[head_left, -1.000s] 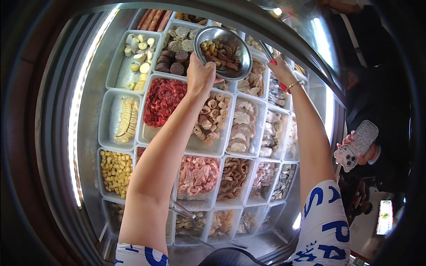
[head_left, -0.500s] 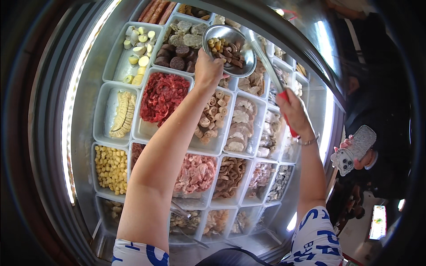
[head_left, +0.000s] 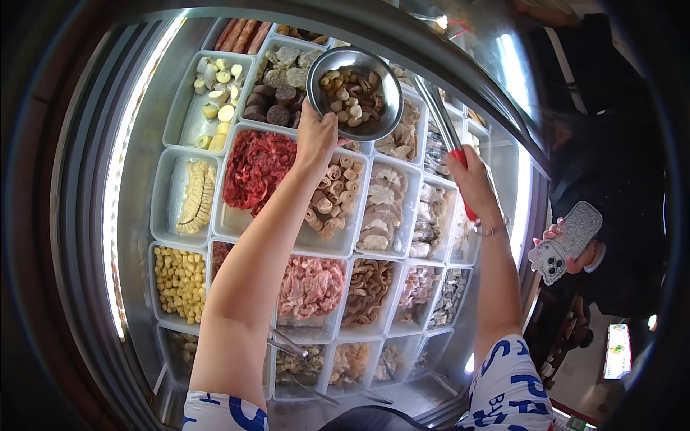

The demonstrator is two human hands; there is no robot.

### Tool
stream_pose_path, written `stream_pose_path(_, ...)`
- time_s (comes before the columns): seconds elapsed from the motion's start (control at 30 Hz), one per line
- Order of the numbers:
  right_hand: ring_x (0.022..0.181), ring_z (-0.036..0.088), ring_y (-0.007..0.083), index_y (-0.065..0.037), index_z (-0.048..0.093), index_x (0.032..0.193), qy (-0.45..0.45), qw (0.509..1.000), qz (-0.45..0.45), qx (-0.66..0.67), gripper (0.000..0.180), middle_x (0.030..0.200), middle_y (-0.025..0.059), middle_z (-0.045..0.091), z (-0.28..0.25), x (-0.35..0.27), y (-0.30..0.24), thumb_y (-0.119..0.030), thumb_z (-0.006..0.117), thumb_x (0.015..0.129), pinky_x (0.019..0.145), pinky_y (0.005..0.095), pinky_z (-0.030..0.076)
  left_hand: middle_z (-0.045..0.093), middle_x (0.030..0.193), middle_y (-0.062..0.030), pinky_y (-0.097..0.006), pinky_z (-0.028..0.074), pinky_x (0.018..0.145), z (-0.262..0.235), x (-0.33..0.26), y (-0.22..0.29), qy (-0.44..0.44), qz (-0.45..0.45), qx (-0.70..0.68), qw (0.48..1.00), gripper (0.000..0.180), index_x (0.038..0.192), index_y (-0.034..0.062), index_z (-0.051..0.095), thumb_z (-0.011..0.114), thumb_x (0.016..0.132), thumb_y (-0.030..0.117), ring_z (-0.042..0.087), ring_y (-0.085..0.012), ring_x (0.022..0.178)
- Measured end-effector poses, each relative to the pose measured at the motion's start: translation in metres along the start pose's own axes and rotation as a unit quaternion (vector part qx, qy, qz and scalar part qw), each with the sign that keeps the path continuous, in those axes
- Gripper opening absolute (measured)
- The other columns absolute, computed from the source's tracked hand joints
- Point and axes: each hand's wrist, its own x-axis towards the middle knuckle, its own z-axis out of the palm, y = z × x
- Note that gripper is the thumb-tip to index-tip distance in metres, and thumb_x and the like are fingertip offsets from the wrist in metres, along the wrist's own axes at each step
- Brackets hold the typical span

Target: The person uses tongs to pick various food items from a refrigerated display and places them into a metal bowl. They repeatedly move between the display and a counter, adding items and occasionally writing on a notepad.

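Note:
My left hand grips the near rim of a round steel bowl. In the bowl lie brown strips, yellowish pieces and pale round pieces. It hangs over the far trays, beside dark round slices and grey lumps. To the right, my right hand is closed around the red handle of long metal tongs. Their shaft points away toward the far edge of the case, and I cannot make out what the tips touch. Below my left wrist are red raw meat and rolled pale pieces.
A lit display case holds rows of white trays: yellow balls, pink meat, brown strips. Several tongs rest along the near trays. A metal frame bar crosses the far side. At right a person holds a phone.
The bowl has moved left and slightly nearer, and sits more level. Pale round pieces now show at its near side. My right hand and the tongs have shifted only slightly.

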Motion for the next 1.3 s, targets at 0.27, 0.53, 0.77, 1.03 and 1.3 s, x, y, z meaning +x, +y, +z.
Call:
stream_pose_path(0.27,0.078,0.057,0.0289,0.011,0.051,0.094,-0.090,0.981,0.005,-0.170,0.057,0.082,0.0268,0.056,0.018,0.127,-0.004,-0.040,0.057,0.070,0.069,0.0343,0.042,0.047,0.105,-0.0165,-0.028,0.055,0.057,-0.014,-0.004,-0.006,0.014,0.024,0.018,0.999,0.047,0.120,0.0018,0.030,0.034,0.073,-0.003,0.057,-0.0215,0.081)
stream_pose_path(0.53,0.084,0.056,0.0328,0.009,0.051,0.093,-0.040,0.953,-0.040,-0.298,0.049,0.084,0.0253,0.057,0.031,0.150,0.015,-0.035,0.054,0.073,0.071,0.0361,0.044,0.048,0.105,-0.0159,-0.027,0.055,0.056,-0.008,-0.012,0.003,-0.003,0.012,0.007,1.000,0.047,0.120,0.0020,0.029,0.034,0.074,-0.003,0.057,-0.0207,0.080)
stream_pose_path(0.77,0.043,0.039,0.0053,-0.006,0.045,0.081,-0.094,0.983,0.086,0.131,0.028,0.055,-0.0020,0.041,0.015,0.068,-0.001,-0.033,0.051,0.080,0.037,0.0207,0.033,0.047,0.105,-0.0155,-0.030,0.055,0.058,-0.015,-0.004,0.001,0.009,-0.010,0.030,0.999,0.047,0.120,0.0020,0.028,0.036,0.074,-0.002,0.056,-0.0221,0.086)
stream_pose_path(1.03,0.039,0.036,0.0042,-0.009,0.044,0.081,-0.058,0.973,0.082,0.210,0.026,0.055,-0.0016,0.042,0.003,0.033,-0.006,-0.034,0.053,0.081,0.034,0.0182,0.029,0.045,0.107,-0.0171,-0.032,0.055,0.062,-0.006,0.001,-0.001,-0.007,-0.005,-0.010,1.000,0.046,0.118,0.0019,0.028,0.034,0.073,-0.004,0.057,-0.0245,0.086)
stream_pose_path(1.3,0.054,0.040,0.0035,-0.004,0.046,0.091,-0.197,0.959,0.072,0.189,0.027,0.063,-0.0015,0.043,0.016,-0.039,-0.021,-0.030,0.051,0.084,0.048,0.0187,0.036,0.046,0.106,-0.0162,-0.031,0.055,0.061,-0.005,0.002,0.003,-0.022,-0.005,-0.018,1.000,0.044,0.117,0.0025,0.029,0.034,0.074,-0.004,0.058,-0.0233,0.084)
